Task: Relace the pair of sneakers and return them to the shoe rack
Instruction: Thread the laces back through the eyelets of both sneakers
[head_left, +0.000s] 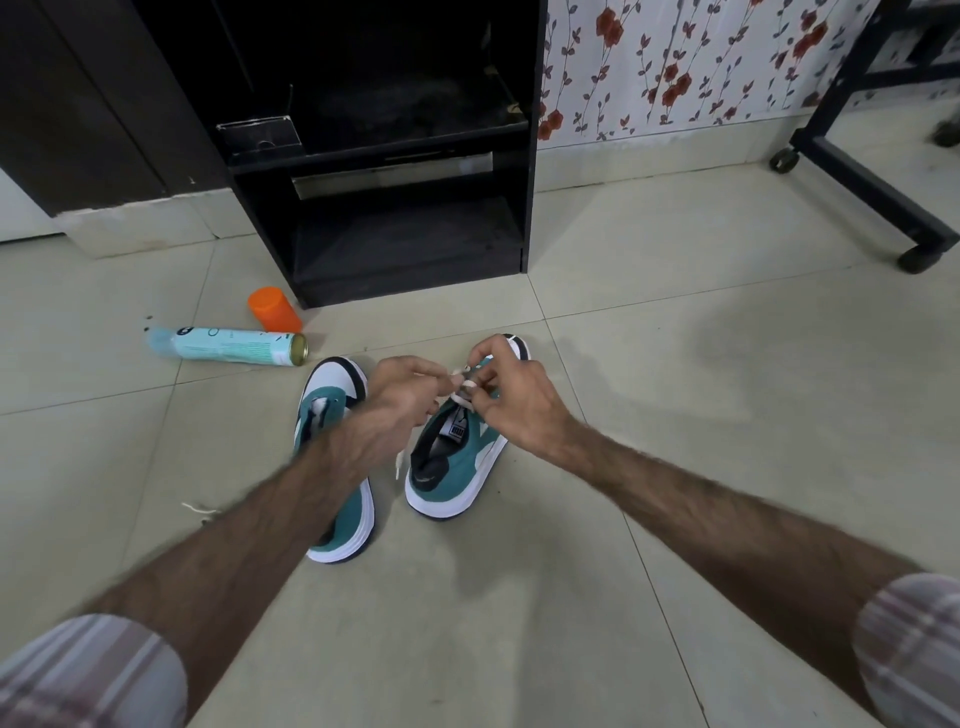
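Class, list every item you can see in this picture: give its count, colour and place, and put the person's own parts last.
sneakers: 2, teal and white with dark trim, side by side on the floor in front of the shoe rack
lace: 1, white, at the right sneaker
shoe rack: 1, black, against the wall
spray can: 1, pale blue, lying on the floor left of the rack
cap: 1, orange, beside the can
wheeled frame: 1, black, at right
floor: pale tiles
wallpaper: red flower print
left hand: pinches the lace
right hand: pinches the lace
sleeves: 2, checked, bottom corners
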